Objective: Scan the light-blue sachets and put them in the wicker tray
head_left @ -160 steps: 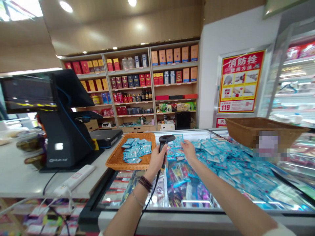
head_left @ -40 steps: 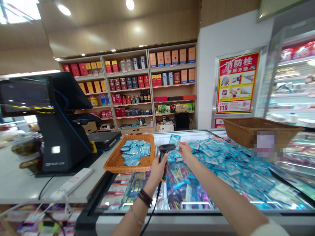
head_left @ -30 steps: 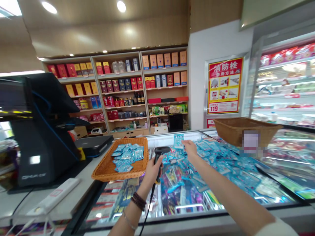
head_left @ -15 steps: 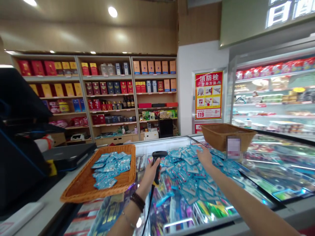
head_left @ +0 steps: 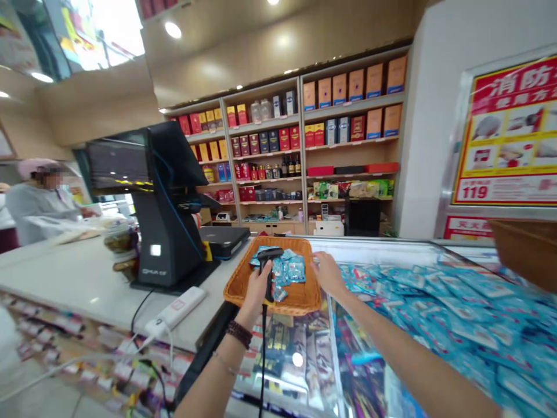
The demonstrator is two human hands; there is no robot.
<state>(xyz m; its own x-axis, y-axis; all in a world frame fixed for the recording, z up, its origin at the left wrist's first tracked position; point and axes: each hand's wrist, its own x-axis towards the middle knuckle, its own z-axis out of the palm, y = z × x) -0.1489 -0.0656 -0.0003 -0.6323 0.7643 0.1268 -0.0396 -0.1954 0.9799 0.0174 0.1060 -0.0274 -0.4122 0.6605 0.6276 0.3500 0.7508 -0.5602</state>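
In my left hand (head_left: 260, 283) is a black handheld barcode scanner (head_left: 268, 273), with my fingers closed round its grip. Its head is over an orange wicker basket (head_left: 300, 301), and its cord hangs down toward me. Blue packets (head_left: 290, 268) lie inside the basket, partly behind the scanner. At the basket's right rim is my right hand (head_left: 327, 273), its fingers and thumb apart and no packet visible in it; whether it touches the rim I cannot tell. A large heap of similar blue packets (head_left: 456, 307) spreads over the glass freezer top on the right.
A black checkout terminal (head_left: 161, 215) and a white power strip (head_left: 176, 310) with cables stand on the left counter. Behind the terminal is a black flat box (head_left: 226, 237). A brown basket (head_left: 526, 249) is at the right edge. Another person (head_left: 41, 200) stands far left.
My view has turned left. My right hand has moved from the packet heap to the basket's right rim. My left hand has carried the scanner from beside the heap to over the basket.
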